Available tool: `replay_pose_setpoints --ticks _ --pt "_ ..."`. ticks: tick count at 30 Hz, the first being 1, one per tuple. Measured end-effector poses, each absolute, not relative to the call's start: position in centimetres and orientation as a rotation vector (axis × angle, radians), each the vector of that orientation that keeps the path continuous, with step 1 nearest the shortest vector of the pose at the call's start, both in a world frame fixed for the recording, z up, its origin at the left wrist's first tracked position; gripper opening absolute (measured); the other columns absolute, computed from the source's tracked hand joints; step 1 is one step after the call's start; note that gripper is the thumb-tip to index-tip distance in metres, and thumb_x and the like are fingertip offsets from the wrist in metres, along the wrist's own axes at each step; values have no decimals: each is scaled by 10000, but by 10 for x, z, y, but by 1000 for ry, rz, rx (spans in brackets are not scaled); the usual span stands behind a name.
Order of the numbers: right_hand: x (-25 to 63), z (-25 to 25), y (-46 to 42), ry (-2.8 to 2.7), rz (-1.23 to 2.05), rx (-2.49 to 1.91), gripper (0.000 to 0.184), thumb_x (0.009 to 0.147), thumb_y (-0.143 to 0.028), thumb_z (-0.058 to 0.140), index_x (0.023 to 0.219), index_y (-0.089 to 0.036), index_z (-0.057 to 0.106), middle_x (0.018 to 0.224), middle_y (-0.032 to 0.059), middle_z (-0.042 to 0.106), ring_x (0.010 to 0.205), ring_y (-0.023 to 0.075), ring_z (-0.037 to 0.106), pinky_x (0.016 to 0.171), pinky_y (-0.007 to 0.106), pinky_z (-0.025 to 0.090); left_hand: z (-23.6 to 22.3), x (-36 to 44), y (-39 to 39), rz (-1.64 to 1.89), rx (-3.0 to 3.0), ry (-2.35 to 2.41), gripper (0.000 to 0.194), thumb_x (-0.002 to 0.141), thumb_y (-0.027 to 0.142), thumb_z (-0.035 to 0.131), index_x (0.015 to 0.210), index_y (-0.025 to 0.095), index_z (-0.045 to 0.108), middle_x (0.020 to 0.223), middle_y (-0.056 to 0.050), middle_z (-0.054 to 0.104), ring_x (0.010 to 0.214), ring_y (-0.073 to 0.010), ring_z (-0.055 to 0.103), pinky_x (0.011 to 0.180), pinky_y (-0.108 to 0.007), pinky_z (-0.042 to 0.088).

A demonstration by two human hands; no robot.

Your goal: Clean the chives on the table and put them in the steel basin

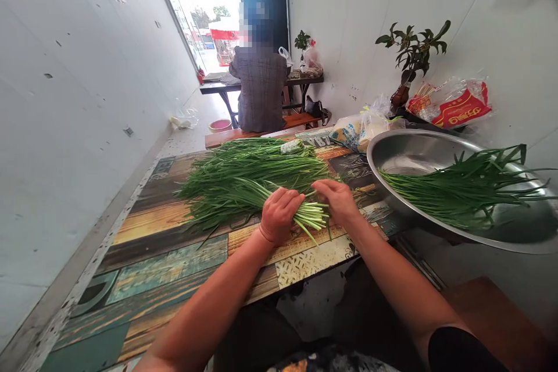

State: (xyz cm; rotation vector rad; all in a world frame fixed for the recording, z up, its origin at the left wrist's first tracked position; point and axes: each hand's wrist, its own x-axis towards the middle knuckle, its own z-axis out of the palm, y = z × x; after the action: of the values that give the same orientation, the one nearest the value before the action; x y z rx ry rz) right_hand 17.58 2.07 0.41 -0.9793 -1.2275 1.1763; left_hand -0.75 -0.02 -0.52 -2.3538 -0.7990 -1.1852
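My left hand (281, 215) is wrapped round a bunch of garlic chives (311, 215), its pale cut ends pointing right. Just right of those ends, my right hand (337, 199) has its thumb and fingers pinched together; whatever they hold is too small to make out. Behind my left hand a big heap of chives (248, 168) lies across the patterned table (174, 267), with a whitish band (292, 146) round one bundle. More chives (462, 186) rest in a wide steel basin (379, 151) to the right, their leaves hanging over its rim.
Plastic bags (361, 128) lie behind the basin, near a potted plant (410, 64) and a red-printed bag (462, 107). Loose trimmings (353, 168) are scattered beside the heap. Farther off, a person in a checked jacket (261, 87) sits at another table, back towards me.
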Motion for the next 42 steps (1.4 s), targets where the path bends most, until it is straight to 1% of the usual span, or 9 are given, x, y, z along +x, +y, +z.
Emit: replay_pose_setpoints --ticks 3,11,14,18,24,27,32,37,42 --pt "189 9 29 -1219 1071 -1004 279 714 -452 687 715 -174 693 583 -34 543 504 71 413 503 237 335 -6 -9 1 -1191 -2347 -786 228 929 248 442 1045 132 601 884 -103 673 810 -200 583 733 -347 477" --pt "204 26 28 -1702 644 -1069 356 815 -472 587 629 -175 648 856 58 635 800 152 572 713 271 429 -5 -8 1 -1128 -2332 -810 241 943 242 415 1046 149 611 889 -92 679 801 -190 572 726 -338 467" --pt "193 29 27 -1913 754 -1049 302 823 -451 570 734 -172 644 822 39 623 768 144 544 683 259 408 -5 -7 -1 -1111 -2319 -806 242 942 280 431 1026 153 619 887 -91 678 781 -188 561 715 -334 463" --pt "181 34 29 -2229 1003 -998 421 871 -481 442 597 -168 509 593 -25 450 608 105 389 590 250 316 -5 -6 -2 -1136 -2328 -831 260 936 325 444 992 152 629 888 -96 671 782 -192 559 725 -341 468" --pt "210 34 33 -2124 1052 -1088 454 871 -505 434 553 -181 409 552 -48 341 549 85 306 534 247 257 -6 -14 3 -1163 -2312 -850 237 940 217 414 1036 155 621 906 -93 668 820 -188 572 746 -338 475" --pt "226 31 34 -1934 950 -1177 419 860 -490 473 613 -166 571 565 -28 465 553 96 399 552 246 326 -6 -18 6 -1204 -2257 -890 232 934 174 416 1032 163 626 900 -85 670 797 -177 559 739 -326 472" --pt "219 32 30 -1823 915 -1081 311 760 -411 636 943 -177 729 931 66 702 822 172 606 754 296 460 -6 -16 6 -1201 -2251 -845 247 942 181 417 1051 183 639 903 -72 678 811 -172 560 755 -319 475" --pt "204 38 25 -1915 979 -1112 301 788 -434 613 794 -161 740 778 43 713 717 162 608 676 280 452 -7 -15 5 -1200 -2267 -835 224 934 190 444 1031 168 646 901 -81 680 814 -180 558 735 -319 473" --pt "199 39 20 -2056 559 -1109 186 804 -310 617 699 -170 681 701 37 657 678 147 550 653 274 392 -7 -14 5 -1207 -2315 -860 213 932 204 452 1011 167 646 891 -80 679 800 -174 561 738 -318 473"
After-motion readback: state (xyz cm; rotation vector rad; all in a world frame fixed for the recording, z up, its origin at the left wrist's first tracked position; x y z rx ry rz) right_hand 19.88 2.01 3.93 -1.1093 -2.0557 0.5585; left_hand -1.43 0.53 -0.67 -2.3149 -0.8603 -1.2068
